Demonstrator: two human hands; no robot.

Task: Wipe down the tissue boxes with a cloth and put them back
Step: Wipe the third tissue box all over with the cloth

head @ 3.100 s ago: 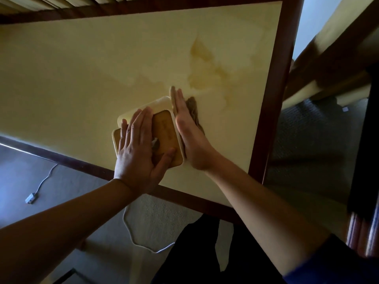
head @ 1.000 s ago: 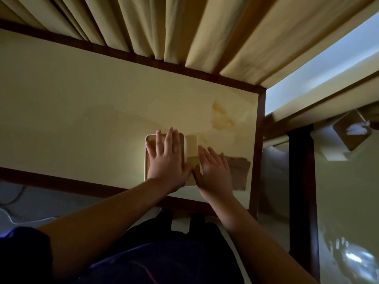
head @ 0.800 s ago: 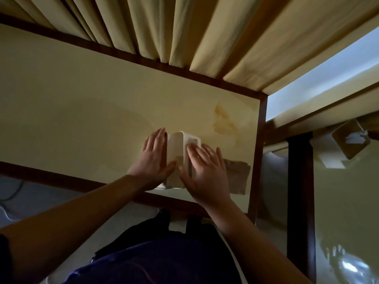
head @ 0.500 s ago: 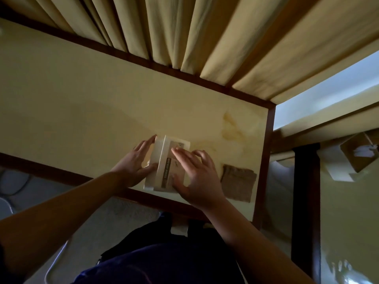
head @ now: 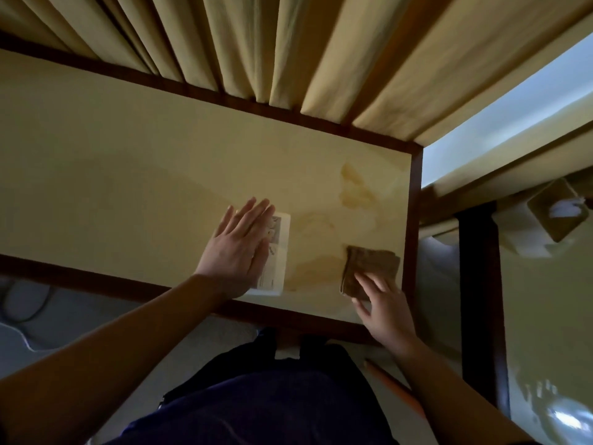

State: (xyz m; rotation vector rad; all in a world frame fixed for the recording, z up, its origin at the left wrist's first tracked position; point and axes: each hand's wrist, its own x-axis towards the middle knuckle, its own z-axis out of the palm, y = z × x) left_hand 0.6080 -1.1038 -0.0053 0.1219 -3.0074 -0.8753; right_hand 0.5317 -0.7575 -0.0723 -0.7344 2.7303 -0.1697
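Note:
A cream tissue box (head: pixel 277 252) lies flat on the yellow table (head: pixel 128 194), its printed underside facing up. My left hand (head: pixel 239 248) rests flat on top of it with straight fingers and covers most of it. To the right, near the table's right edge, lies a folded brown cloth (head: pixel 372 264). My right hand (head: pixel 385 309) has its fingertips on the cloth's near edge; the fingers look fairly straight. A second tissue box (head: pixel 558 210), brown-topped with white tissue showing, stands on the neighbouring surface at far right.
The table has a dark wooden frame (head: pixel 414 220) and brownish stains (head: pixel 356 191) on its right part. Cream curtains (head: pixel 288 53) hang behind it. A white cable (head: pixel 22 319) lies on the grey carpet at lower left. My dark-clothed legs stand against the table's front edge.
The box was turned over from lid-up to underside-up. My right hand let go of it and moved right onto the cloth. My left hand now lies flat on the box.

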